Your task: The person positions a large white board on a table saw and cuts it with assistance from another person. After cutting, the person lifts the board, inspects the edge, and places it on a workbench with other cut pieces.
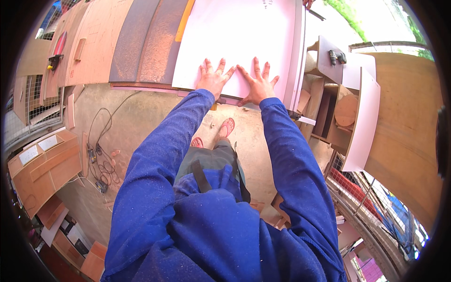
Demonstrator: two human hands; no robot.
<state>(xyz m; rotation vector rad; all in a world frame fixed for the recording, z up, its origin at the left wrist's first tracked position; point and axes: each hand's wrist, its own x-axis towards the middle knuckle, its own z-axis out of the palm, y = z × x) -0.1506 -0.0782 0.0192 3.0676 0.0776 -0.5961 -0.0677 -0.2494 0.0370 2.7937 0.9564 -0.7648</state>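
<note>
Two hands placed flat on a board. The left hand (214,79) and the right hand (257,85) grasp nothing: both lie palm down with fingers spread, touching the near part of a white board (235,37), which extends forward from beneath them. The index fingertips point toward each other and are just beside one another; the thumbs lie at the board's near edge, and whether they press on its side cannot be told. Blue sleeves (159,150) cover both forearms.

Left of the left hand, a dark panel (157,47) with reddish-brown patches adjoins the white board; a narrow orange strip (184,21) lies between the two, ahead of that hand. Farther left is a light wooden panel (101,42) bearing a small wooden block (80,49). Ahead and to the right of the right hand, part of another person's hand (307,3) shows at the board's far corner.

Well to the right of the right hand, a power drill (337,57) lies on a grey surface, with a round wooden disc (346,110) and an upright white panel (364,122) nearer the wearer. Below the hands, feet in pink sandals (229,126) stand on a concrete floor (150,113). Below and left of the left hand, dark cables (108,169) lie loosely coiled.
</note>
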